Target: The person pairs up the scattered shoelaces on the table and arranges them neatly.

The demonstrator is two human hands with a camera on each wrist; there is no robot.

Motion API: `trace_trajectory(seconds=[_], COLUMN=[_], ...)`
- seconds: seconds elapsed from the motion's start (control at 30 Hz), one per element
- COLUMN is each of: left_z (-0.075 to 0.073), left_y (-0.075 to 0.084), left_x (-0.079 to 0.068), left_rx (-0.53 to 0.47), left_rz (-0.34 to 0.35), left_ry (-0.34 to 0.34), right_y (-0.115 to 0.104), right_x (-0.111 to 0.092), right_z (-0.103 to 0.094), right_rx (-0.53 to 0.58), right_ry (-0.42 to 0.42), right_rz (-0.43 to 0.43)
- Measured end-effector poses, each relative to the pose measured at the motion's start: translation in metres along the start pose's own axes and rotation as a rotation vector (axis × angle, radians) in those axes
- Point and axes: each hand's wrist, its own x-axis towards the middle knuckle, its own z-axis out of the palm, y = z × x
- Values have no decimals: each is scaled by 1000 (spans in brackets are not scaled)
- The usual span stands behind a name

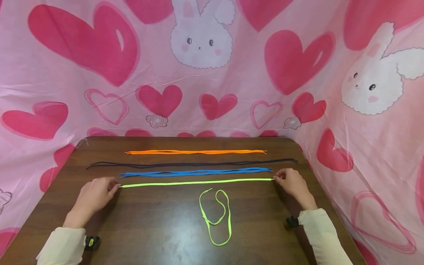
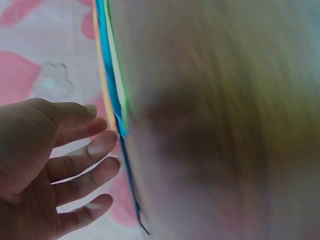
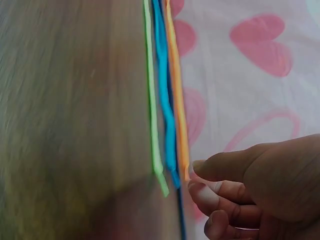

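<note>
A yellow-green shoelace lies straight across the table. Its left end is close by the fingertips of my left hand. In the left wrist view this hand has loosely extended fingers, spaced apart. At the lace's other end is my right hand, palm down. The right wrist view shows the lace's tip free beside this hand, its thumb and forefinger slightly apart. A second yellow-green shoelace lies in a loose loop nearer the front.
Behind the straight lace run blue laces, dark laces and orange laces, roughly parallel. They lie on a brown wooden table. A pink curtain with hearts and rabbits hangs behind and to the sides.
</note>
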Motion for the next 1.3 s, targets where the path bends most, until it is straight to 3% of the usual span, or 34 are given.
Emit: trace_trajectory(seconds=[0.1,0.23,0.43,0.7,1.0,1.17,1.3], left_z=[-2,-4,1,13,25,24,19], left_y=[17,46,93,144,185,203,214], left_x=[1,4,16,35,55,59,59], left_rx=[-33,-156,-286,-341,-376,-379,-368], left_rz=[7,41,178,307,328,315,285], left_ry=[-11,-73,-162,-220,-218,-231,-242], right_y=[-13,-33,-69,-114,-153,-165,-175], right_x=[-4,-7,-10,-17,-16,-11,-12], right_z=[-1,6,25,50,76,85,82], right_rx=[-3,-30,-88,-52,-56,-40,-26], right_ry=[3,-26,-88,-180,-295,-328,-343], right_rz=[-30,-70,-141,-236,-394,-415,-417])
